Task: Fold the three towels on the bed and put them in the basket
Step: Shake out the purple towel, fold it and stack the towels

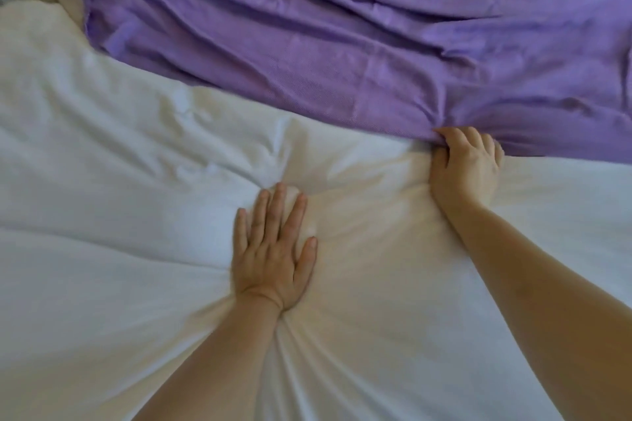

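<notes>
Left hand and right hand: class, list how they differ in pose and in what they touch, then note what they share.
The left hand lies flat with straight fingers; the right hand has curled fingers. The left hand presses the white bedcover; the right hand grips the near edge of the purple towel. Both are bare and rest on that bedcover.

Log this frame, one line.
left hand: flat on white bedding | right hand: grips purple towel edge | towel: spread, unfolded
</notes>
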{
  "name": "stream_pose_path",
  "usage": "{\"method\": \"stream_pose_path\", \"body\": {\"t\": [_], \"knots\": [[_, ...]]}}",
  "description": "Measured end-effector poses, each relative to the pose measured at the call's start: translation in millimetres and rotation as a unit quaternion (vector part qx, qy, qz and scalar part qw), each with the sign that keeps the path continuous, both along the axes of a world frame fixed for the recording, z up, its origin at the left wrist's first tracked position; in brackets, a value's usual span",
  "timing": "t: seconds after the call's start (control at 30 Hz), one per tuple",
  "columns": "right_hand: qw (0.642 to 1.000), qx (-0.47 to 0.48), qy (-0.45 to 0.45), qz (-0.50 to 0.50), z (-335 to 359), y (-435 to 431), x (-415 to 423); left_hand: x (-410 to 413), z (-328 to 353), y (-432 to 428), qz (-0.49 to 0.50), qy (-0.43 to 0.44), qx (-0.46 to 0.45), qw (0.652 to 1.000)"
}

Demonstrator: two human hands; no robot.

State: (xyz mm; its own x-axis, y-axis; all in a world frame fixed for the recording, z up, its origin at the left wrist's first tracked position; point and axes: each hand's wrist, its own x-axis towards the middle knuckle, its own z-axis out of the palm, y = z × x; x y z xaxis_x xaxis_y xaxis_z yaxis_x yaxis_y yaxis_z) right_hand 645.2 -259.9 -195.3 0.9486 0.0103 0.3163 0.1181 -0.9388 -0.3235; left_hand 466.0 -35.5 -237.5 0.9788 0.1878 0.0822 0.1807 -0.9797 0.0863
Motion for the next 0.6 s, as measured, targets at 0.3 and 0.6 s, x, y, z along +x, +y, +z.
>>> {"method": "stream_pose_path", "body": {"t": [0.3, 0.6], "knots": [[0.986, -0.004, 0.163, 0.043, 56, -8, -148, -30, 75, -17, 0.026, 0.124, -0.105, 0.986], [0.942, 0.191, 0.262, 0.087, 241, -20, -273, -111, 267, -31, -0.162, -0.03, -0.183, 0.969]]}}
